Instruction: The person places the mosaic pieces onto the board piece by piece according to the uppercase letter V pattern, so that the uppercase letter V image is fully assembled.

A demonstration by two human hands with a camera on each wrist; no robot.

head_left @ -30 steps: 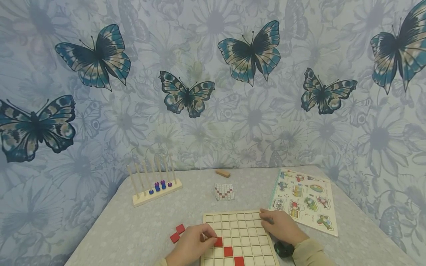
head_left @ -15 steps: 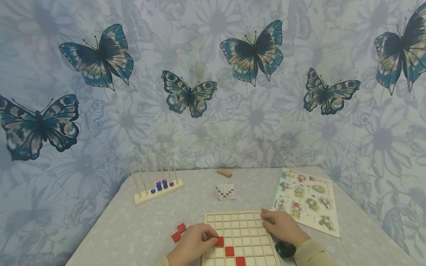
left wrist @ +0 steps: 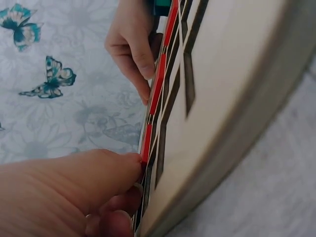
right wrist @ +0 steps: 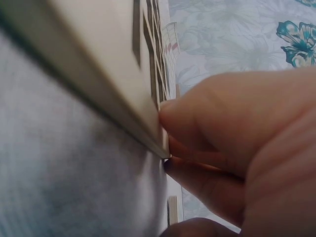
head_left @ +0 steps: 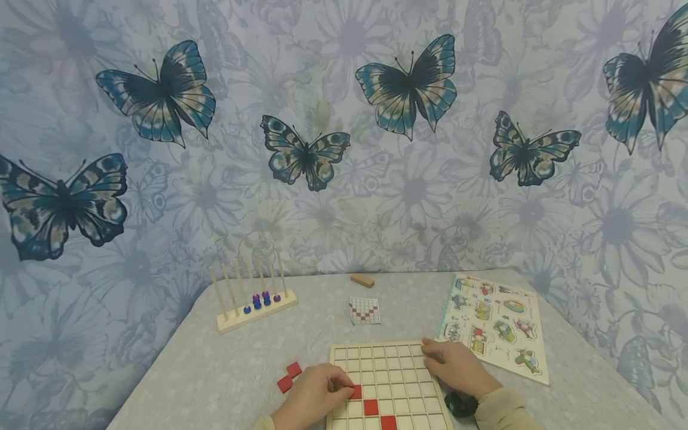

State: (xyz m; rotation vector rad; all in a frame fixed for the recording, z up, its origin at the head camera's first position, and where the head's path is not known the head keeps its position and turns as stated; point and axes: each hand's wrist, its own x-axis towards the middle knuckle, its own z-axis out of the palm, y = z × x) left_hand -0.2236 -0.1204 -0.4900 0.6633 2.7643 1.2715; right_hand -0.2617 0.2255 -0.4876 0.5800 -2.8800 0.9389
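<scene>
Left hand (head_left: 316, 389) pinches a red tile (head_left: 357, 392) on the grid board (head_left: 398, 376), right hand (head_left: 461, 367) grips the board's far corner, and I observe two loose tiles (head_left: 285, 384) just beside the left hand.

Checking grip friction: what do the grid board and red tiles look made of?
Grid board: likely plywood, matte; pale face, dark cell edges as if cut. Red tiles: painted wood or plastic, can't tell; matte-looking, even red, no grain visible.

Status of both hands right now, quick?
Left hand: closed, thumb and finger pinching a red tile on the grid board.
Right hand: closed, gripping the grid board at its far right corner.
</scene>
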